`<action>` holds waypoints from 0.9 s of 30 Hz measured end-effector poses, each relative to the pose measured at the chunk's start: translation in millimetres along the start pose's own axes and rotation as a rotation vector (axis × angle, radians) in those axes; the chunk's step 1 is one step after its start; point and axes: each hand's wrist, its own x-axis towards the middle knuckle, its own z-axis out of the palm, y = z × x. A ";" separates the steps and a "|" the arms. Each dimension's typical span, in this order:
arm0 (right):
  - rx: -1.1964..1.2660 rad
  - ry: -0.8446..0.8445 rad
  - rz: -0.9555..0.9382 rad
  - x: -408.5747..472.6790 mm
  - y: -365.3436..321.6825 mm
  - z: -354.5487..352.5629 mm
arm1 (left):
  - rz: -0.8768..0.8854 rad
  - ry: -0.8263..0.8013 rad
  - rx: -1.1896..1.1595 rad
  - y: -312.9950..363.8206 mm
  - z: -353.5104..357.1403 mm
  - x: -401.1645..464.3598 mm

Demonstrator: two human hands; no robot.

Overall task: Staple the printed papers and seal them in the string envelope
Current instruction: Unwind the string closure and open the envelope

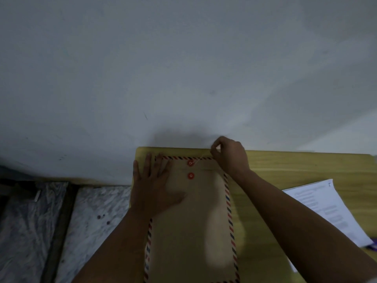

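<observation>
A brown envelope [191, 225] with a red-and-blue striped border lies lengthwise on the yellow table [295, 166], its flap folded down at the far end. Two red button discs sit near that end, the upper disc [190, 163] on the flap and the lower disc [191, 176] on the body. My left hand [155, 186] presses flat on the envelope's upper left part, fingers spread. My right hand [230, 154] is at the far right corner, pinching a thin pale string [201, 158] that runs taut from the upper disc.
Printed white papers [326, 209] lie on the table to the right, partly under my right forearm. A pale wall [183, 68] stands right behind the table's far edge. To the left, below the table, is a marbled floor [30, 221] with a dark strip.
</observation>
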 end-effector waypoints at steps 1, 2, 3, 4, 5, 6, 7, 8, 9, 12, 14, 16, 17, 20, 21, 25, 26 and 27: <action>-0.032 -0.011 0.023 0.0 6.5 -2.0 | -0.001 -0.003 0.001 -0.1 0.1 0.0; -0.079 -0.042 0.018 -1.3 13.0 -3.6 | -0.001 -0.004 0.001 -0.1 -0.1 -0.1; -0.147 -0.099 -0.027 -4.0 18.2 -5.0 | 0.002 -0.003 -0.001 -0.4 0.0 -0.1; -0.219 -0.176 -0.111 -7.9 22.9 -5.8 | 0.006 -0.002 -0.008 -0.8 0.1 -0.2; -0.279 -0.257 -0.209 -12.5 26.5 -6.0 | 0.013 0.000 -0.019 -1.2 0.5 -0.2; -0.328 -0.334 -0.299 -17.0 29.2 -4.8 | 0.021 0.001 -0.030 -1.3 0.8 -0.1; -0.378 -0.402 -0.366 -21.1 31.0 -2.2 | 0.033 0.002 -0.037 -1.3 1.0 -0.3; -0.424 -0.444 -0.411 -23.9 33.2 1.3 | 0.049 0.002 -0.041 -1.1 1.3 -0.4; -0.449 -0.461 -0.435 -26.1 35.3 4.8 | 0.065 0.003 -0.045 -1.5 2.4 -0.9; -0.488 -0.418 -0.463 -30.9 34.9 9.7 | 0.095 -0.015 -0.050 -3.5 3.1 -2.2; -0.544 -0.374 -0.497 -35.5 33.9 10.3 | 0.130 -0.029 -0.043 -5.2 1.9 -2.8; -0.546 -0.333 -0.524 -42.0 34.9 8.9 | 0.163 -0.038 -0.044 -6.3 1.2 -2.8; -0.515 -0.325 -0.516 -45.0 36.0 6.1 | 0.162 -0.044 -0.045 -6.2 0.4 -2.7; -0.312 -0.333 -0.414 -51.8 44.6 -10.5 | 0.124 -0.044 -0.070 -0.5 -4.6 -3.5; -0.249 -0.327 -0.384 -54.3 47.3 -18.2 | 0.108 -0.041 -0.086 2.9 -6.8 -4.5; 0.022 -0.251 -0.283 -73.5 51.5 -55.4 | 0.176 0.009 -0.071 31.1 -24.2 -16.6; 0.084 -0.226 -0.246 -81.0 49.1 -64.5 | 0.194 0.019 -0.074 42.4 -30.6 -20.4; 0.136 -0.205 -0.209 -89.6 46.1 -72.9 | 0.209 0.018 -0.085 54.8 -37.2 -23.8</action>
